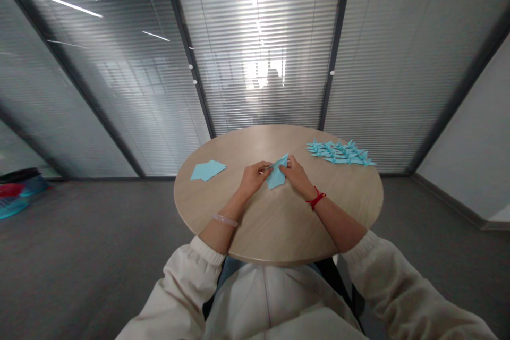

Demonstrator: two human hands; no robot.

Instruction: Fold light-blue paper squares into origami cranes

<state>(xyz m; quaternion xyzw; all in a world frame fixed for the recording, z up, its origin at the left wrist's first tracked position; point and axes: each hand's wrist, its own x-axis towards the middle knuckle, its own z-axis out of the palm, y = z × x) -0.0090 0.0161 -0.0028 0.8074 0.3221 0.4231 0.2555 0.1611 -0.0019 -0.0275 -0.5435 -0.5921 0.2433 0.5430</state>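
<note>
Between my two hands, over the middle of the round table [255,234], is a partly folded sheet of light blue origami paper [277,176]. My left hand [255,176] pinches its left edge, fingers closed. On the other side my right hand [297,174] grips the right edge, with the thumb lying on the paper's face. A pointed corner sticks up at the top between the hands. Left of my left hand lies a small overlapping stack of flat light blue paper [207,170]. Several folded blue paper cranes [340,153] are grouped beyond my right hand.
Glass panels with blinds [263,101] stand just behind the table's far edge. Dark frame posts [332,71] divide them. Blue and red baskets [19,191] sit on the grey floor at far left. A white wall [474,133] rises at the right.
</note>
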